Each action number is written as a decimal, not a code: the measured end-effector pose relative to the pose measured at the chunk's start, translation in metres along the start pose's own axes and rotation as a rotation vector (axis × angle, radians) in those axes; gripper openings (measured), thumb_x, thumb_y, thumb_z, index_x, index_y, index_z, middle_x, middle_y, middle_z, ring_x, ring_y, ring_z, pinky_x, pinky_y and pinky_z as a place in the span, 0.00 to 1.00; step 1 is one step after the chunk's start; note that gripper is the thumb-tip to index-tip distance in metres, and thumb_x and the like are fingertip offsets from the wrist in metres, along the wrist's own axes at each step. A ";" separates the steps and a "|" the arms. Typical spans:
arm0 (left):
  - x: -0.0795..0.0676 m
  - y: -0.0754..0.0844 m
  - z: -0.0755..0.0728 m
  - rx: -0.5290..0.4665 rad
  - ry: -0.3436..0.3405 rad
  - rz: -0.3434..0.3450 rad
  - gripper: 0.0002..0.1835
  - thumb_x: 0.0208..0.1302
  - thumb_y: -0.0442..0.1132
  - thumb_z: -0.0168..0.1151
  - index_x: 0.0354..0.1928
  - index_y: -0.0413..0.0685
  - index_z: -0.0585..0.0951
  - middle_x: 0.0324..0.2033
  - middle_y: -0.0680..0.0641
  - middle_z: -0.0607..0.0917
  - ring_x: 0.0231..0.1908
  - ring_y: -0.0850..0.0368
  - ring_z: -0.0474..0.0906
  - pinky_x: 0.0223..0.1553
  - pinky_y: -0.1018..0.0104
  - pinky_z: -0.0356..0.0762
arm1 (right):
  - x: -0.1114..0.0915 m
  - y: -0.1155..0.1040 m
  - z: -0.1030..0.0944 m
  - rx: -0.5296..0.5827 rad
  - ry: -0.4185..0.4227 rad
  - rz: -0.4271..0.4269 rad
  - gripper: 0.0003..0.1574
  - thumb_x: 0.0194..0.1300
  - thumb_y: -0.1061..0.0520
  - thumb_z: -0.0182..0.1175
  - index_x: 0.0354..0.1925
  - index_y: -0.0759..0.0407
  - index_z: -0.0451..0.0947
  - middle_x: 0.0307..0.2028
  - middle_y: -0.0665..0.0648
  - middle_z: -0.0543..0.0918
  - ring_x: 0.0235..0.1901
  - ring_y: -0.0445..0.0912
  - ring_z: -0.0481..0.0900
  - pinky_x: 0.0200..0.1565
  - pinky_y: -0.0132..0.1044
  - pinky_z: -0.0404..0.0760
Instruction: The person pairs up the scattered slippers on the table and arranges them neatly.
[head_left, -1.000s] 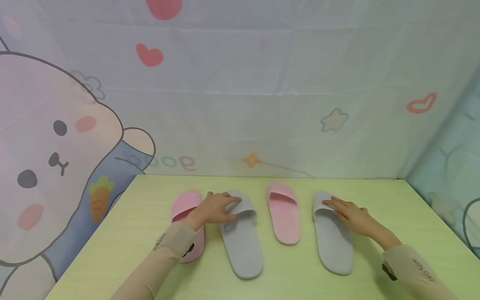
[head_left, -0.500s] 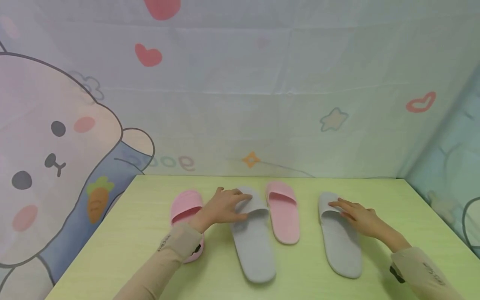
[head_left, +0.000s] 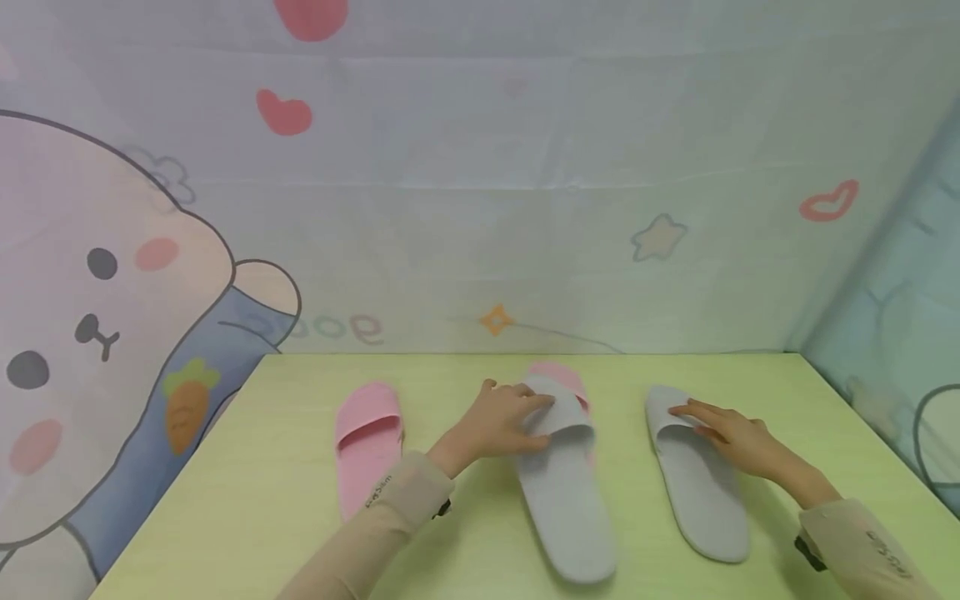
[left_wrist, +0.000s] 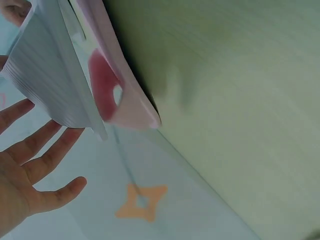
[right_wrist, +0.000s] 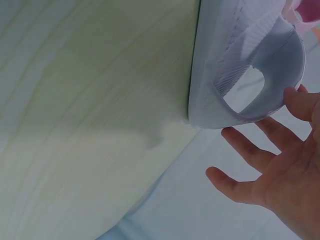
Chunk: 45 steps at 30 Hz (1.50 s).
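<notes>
My left hand [head_left: 504, 423] grips a grey slipper [head_left: 566, 508] by its toe strap. In the left wrist view, the fingertips [left_wrist: 59, 125] lie at the strap's edge, and a pink slipper [left_wrist: 132, 112] shows behind it. Seen from the head, that grey slipper covers most of the pink slipper [head_left: 558, 372], only its toe and a sliver of side showing. A second grey slipper [head_left: 708, 500] lies to the right, my right hand [head_left: 738, 442] holding its strap. From the right wrist, the thumb [right_wrist: 300, 104] is over the strap's rim and other fingers reach the toe.
Another pink slipper [head_left: 367, 454] lies to the left, its heel hidden behind my left sleeve [head_left: 375, 525]. All this is on a pale green table [head_left: 247, 517], with a printed cloth backdrop [head_left: 450, 208] behind its far edge.
My left hand has carried its grey slipper to the right, from beside the right-hand pink slipper to over it. The right hand and its grey slipper have shifted a little to the right.
</notes>
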<state>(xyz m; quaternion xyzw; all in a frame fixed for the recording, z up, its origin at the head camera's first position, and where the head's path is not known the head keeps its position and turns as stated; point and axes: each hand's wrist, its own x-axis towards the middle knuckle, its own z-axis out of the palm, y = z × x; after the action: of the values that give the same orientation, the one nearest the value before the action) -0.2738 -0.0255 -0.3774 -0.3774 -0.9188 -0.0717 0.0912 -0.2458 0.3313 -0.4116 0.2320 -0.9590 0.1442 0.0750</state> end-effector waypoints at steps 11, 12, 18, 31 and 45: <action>0.026 0.042 0.018 0.079 0.066 0.129 0.24 0.54 0.59 0.55 0.53 0.60 0.75 0.43 0.53 0.82 0.41 0.60 0.78 0.40 0.59 0.69 | -0.012 0.006 -0.001 0.000 0.014 -0.009 0.25 0.61 0.65 0.51 0.57 0.51 0.67 0.56 0.66 0.72 0.50 0.62 0.74 0.30 0.41 0.75; 0.028 0.045 0.020 0.080 0.075 0.137 0.24 0.54 0.59 0.55 0.52 0.60 0.75 0.43 0.54 0.82 0.41 0.61 0.79 0.39 0.61 0.69 | -0.013 0.007 -0.001 -0.001 0.020 -0.018 0.26 0.61 0.66 0.52 0.57 0.51 0.67 0.55 0.67 0.72 0.51 0.62 0.73 0.34 0.44 0.76; 0.042 0.060 0.031 0.098 0.046 0.151 0.26 0.54 0.60 0.55 0.55 0.63 0.73 0.48 0.53 0.80 0.45 0.58 0.77 0.39 0.64 0.69 | -0.020 0.007 -0.003 0.012 0.027 -0.015 0.25 0.61 0.66 0.52 0.56 0.51 0.68 0.55 0.66 0.72 0.50 0.62 0.73 0.38 0.50 0.76; 0.062 0.080 0.048 0.023 -0.014 0.153 0.23 0.55 0.58 0.56 0.54 0.66 0.73 0.51 0.53 0.78 0.45 0.57 0.74 0.38 0.69 0.68 | -0.029 0.011 -0.005 0.029 0.039 0.010 0.23 0.62 0.64 0.51 0.55 0.50 0.68 0.54 0.65 0.73 0.50 0.62 0.74 0.40 0.52 0.76; 0.066 0.087 0.058 -0.022 -0.106 0.061 0.24 0.59 0.58 0.50 0.59 0.68 0.68 0.57 0.53 0.73 0.51 0.56 0.73 0.52 0.52 0.68 | -0.035 0.013 -0.007 0.042 0.044 0.035 0.23 0.62 0.64 0.51 0.55 0.50 0.68 0.54 0.66 0.73 0.51 0.65 0.71 0.39 0.55 0.75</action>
<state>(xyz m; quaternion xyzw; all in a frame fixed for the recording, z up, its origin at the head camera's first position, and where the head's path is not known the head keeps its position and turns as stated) -0.2655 0.0924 -0.4136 -0.4095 -0.9095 -0.0586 0.0403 -0.2200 0.3592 -0.4153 0.2134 -0.9579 0.1706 0.0886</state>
